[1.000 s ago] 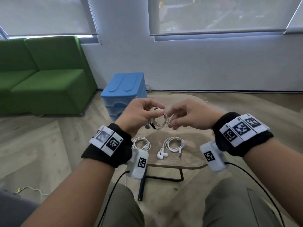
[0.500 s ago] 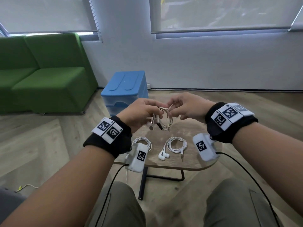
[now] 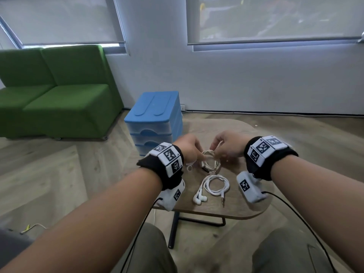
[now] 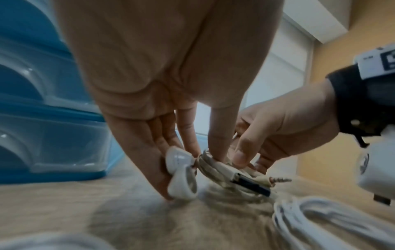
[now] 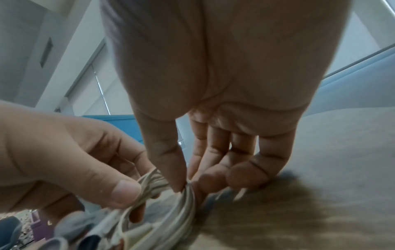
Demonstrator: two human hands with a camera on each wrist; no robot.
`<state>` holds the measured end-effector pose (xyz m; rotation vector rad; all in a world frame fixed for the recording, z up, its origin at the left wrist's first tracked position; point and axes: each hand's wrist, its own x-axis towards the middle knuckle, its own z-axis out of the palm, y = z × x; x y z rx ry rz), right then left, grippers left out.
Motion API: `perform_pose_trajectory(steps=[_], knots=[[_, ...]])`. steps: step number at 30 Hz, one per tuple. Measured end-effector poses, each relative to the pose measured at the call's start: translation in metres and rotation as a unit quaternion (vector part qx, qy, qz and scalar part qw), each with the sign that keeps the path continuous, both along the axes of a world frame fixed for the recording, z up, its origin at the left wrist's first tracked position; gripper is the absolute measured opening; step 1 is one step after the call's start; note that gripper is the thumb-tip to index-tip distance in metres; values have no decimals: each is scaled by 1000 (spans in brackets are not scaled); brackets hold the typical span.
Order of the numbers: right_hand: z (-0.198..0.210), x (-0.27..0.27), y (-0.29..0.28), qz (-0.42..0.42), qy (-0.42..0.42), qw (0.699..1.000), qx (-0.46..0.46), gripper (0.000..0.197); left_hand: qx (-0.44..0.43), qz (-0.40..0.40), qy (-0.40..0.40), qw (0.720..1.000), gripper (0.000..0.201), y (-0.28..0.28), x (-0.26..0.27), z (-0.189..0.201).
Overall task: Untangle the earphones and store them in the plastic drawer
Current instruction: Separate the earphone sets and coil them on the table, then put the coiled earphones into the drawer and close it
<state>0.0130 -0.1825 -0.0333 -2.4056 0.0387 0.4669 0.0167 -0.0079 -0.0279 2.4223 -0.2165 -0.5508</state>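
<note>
A cream coil of earphones (image 3: 210, 162) sits low over the wooden table (image 3: 246, 209), held from both sides. My left hand (image 3: 189, 149) pinches the coil's left side; its two earbuds (image 4: 181, 170) hang against my fingers close to the tabletop. My right hand (image 3: 226, 145) pinches the top strands (image 5: 171, 194) between thumb and forefinger. The jack plug (image 4: 280, 180) sticks out to the right of the coil. The blue plastic drawer unit (image 3: 155, 123) stands at the table's far left, with its drawers shut.
A second, white coiled set of earphones (image 3: 216, 185) lies on the table just in front of my hands. A green sofa (image 3: 59, 99) stands to the left, a white wall behind. My knees are under the table's near edge.
Both hands have carried the cream coil forward and down from mid-air to just above the tabletop. A third white coil by my left wrist is now hidden behind it.
</note>
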Motion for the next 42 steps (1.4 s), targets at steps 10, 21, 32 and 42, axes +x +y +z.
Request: perform_pose_trajectory(steps=[10,21,32,42], knots=[[-4,3,2,33,-26,998,-41,10,114,-29,-59,991,27,-9,3,-7],[25,-2,3,32,-156,987,-24,15,32,-39,-149,988,15,11,-12,18],[72,-5,99,53,-371,924,76,28,-450,289,-153,831,10,99,-26,29],[64,8,122,127,-258,952,-105,44,-525,391,-6,756,40,111,-10,17]])
